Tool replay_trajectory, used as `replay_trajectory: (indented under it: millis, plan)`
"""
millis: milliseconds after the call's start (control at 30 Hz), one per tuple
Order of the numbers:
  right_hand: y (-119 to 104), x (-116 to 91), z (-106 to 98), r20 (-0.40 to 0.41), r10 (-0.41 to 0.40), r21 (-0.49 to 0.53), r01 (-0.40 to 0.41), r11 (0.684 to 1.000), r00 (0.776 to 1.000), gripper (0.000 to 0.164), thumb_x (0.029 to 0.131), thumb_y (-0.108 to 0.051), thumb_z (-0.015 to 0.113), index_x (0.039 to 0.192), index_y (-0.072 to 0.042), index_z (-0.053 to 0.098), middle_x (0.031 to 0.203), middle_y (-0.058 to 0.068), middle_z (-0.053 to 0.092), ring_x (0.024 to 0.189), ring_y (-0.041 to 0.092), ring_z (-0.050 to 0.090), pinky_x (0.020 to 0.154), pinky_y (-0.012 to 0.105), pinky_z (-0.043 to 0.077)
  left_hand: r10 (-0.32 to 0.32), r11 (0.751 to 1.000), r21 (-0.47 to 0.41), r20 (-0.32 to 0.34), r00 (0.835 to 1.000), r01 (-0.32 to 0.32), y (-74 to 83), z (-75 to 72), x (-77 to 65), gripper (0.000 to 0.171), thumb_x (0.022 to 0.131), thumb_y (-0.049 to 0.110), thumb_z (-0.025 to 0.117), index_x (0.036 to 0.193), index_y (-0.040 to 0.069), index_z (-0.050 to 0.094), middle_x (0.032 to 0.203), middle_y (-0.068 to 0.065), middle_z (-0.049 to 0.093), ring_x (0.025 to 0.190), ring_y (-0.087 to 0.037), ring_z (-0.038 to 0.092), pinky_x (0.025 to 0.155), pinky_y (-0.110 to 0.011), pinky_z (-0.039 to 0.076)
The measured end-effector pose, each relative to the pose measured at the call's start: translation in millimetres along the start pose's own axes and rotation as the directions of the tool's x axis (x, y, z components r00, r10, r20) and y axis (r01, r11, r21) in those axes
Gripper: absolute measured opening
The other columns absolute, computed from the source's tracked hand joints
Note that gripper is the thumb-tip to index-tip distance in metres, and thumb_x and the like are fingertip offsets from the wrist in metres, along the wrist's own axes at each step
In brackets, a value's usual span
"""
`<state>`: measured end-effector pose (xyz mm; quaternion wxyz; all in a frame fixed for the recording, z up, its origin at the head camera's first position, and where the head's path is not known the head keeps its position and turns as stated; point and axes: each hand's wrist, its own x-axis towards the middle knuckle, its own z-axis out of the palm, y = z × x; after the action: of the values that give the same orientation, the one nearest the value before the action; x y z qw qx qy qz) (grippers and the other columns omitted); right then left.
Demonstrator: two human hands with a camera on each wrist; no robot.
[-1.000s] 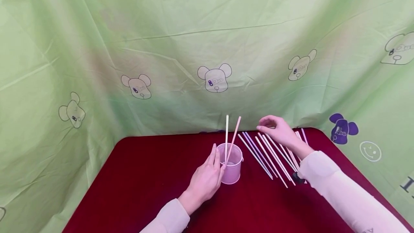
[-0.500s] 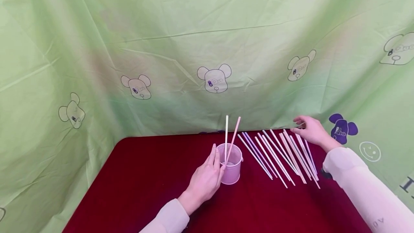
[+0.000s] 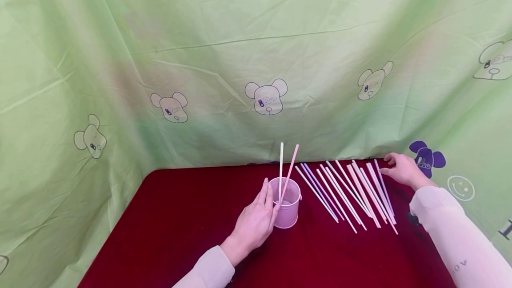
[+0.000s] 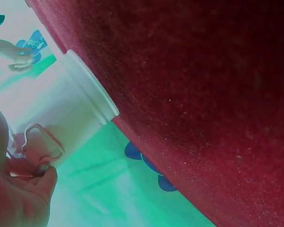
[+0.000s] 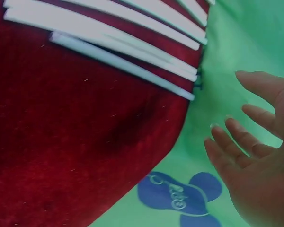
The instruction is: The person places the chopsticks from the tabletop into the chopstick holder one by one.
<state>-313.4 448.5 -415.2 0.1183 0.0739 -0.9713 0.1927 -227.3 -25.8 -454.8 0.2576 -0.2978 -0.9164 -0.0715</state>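
In the head view a small pink bucket (image 3: 287, 215) stands on the red-covered table, with a pale straw (image 3: 281, 163) and a pink straw (image 3: 293, 163) leaning upright in it. My left hand (image 3: 252, 226) holds the bucket's left side, fingers and thumb around the rim. The left wrist view shows the bucket's wire handle (image 4: 43, 142) close to those fingers. At the back right my right hand (image 3: 403, 171), holding nothing, hovers beside the far end of the rightmost purple straw (image 3: 385, 188). Its fingers (image 5: 241, 139) are spread and slightly bent in the right wrist view.
Several pastel straws (image 3: 340, 190) lie in a slanted row right of the bucket, their far ends near the table's back edge. A green curtain (image 3: 224, 57) printed with bear heads hangs behind and on both sides of the table (image 3: 192, 226).
My right hand has travelled to the right, from above the middle of the straw row to its right end, and sits lower. My left hand and the bucket stay in place.
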Motion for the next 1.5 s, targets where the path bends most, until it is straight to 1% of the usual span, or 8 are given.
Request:
replay_trajectory:
  millis: [200,400,633,700,933,1133,1367,1500]
  plan:
    - [12.8,-8.4,6.2,0.05,0.055,0.005,-0.055,0.998,0.997,0.051,0.08,-0.019,0.069,0.111,0.016,0.051,0.096,0.035,0.059,0.088,0.051,0.055,0.076,0.057,0.042,-0.004,1.0,-0.005,-0.01,1.0,0.004,0.1,0.1,0.0,0.058,0.101,0.036,0.034,0.141,-0.006,0.035,0.149,-0.021,0.027,0.122,-0.024,0.05,0.064,-0.029,0.055]
    - [18.9,-17.1,16.2,0.066,0.101,0.023,-0.103,0.994,0.993,0.054,0.079,-0.018,0.07,0.111,0.02,0.048,0.093,0.034,0.061,0.085,0.048,0.058,0.077,0.057,0.042,-0.003,1.0,-0.002,-0.008,1.0,0.003,0.5,0.7,-0.8,0.059,0.102,0.038,0.027,0.141,-0.006,0.035,0.15,-0.021,0.026,0.122,-0.023,0.05,0.063,-0.028,0.055]
    - [24.1,-23.4,29.1,0.092,0.204,0.107,-0.213,0.971,0.975,0.057,0.083,-0.02,0.068,0.112,0.023,0.044,0.089,0.03,0.064,0.06,0.023,0.065,0.066,0.042,0.05,0.004,1.0,0.003,-0.012,1.0,-0.004,1.0,0.7,-0.1,0.059,0.102,0.037,0.028,0.142,-0.005,0.033,0.151,-0.021,0.023,0.119,-0.023,0.052,0.064,-0.028,0.055]
    - [24.4,-24.9,32.3,0.081,0.23,0.116,-0.238,0.964,0.97,0.057,0.084,-0.021,0.067,0.112,0.024,0.045,0.089,0.03,0.065,0.059,0.021,0.065,0.067,0.044,0.049,0.002,1.0,0.003,-0.004,1.0,-0.002,1.1,0.9,-0.1,0.059,0.102,0.038,0.028,0.143,-0.005,0.032,0.151,-0.021,0.023,0.12,-0.023,0.051,0.065,-0.029,0.055]
    - [20.1,-26.6,38.2,0.071,0.293,0.182,-0.301,0.936,0.953,0.057,0.084,-0.023,0.067,0.112,0.023,0.047,0.087,0.027,0.067,0.065,0.026,0.068,0.075,0.052,0.045,-0.002,1.0,0.012,-0.005,1.0,0.002,1.0,0.3,-0.2,0.059,0.102,0.037,0.028,0.142,-0.005,0.033,0.152,-0.02,0.022,0.121,-0.023,0.05,0.064,-0.029,0.055]
    - [22.2,-25.9,40.5,0.055,0.315,0.151,-0.32,0.935,0.948,0.049,0.082,-0.022,0.069,0.106,0.018,0.054,0.075,0.017,0.069,0.068,0.03,0.068,0.075,0.052,0.041,0.003,1.0,0.02,-0.014,1.0,-0.003,1.1,-0.4,0.4,0.059,0.102,0.037,0.028,0.141,-0.006,0.034,0.15,-0.021,0.025,0.122,-0.023,0.05,0.064,-0.029,0.055]
    - [22.6,-26.7,40.5,0.06,0.301,0.215,-0.307,0.927,0.952,0.042,0.081,-0.013,0.068,0.103,0.021,0.056,0.077,0.021,0.068,0.061,0.024,0.068,0.082,0.054,0.045,-0.004,1.0,0.022,0.001,1.0,0.004,0.7,0.8,-0.3,0.059,0.102,0.038,0.026,0.142,-0.005,0.033,0.15,-0.021,0.025,0.122,-0.023,0.05,0.065,-0.029,0.055]
    - [23.3,-28.5,38.9,0.052,0.301,0.22,-0.305,0.927,0.952,0.038,0.081,-0.013,0.067,0.1,0.019,0.059,0.07,0.014,0.069,0.057,0.019,0.067,0.074,0.043,0.051,-0.004,1.0,0.022,0.006,1.0,0.004,0.5,0.7,-0.3,0.06,0.102,0.038,0.026,0.143,-0.005,0.032,0.151,-0.021,0.025,0.123,-0.023,0.049,0.066,-0.029,0.055]
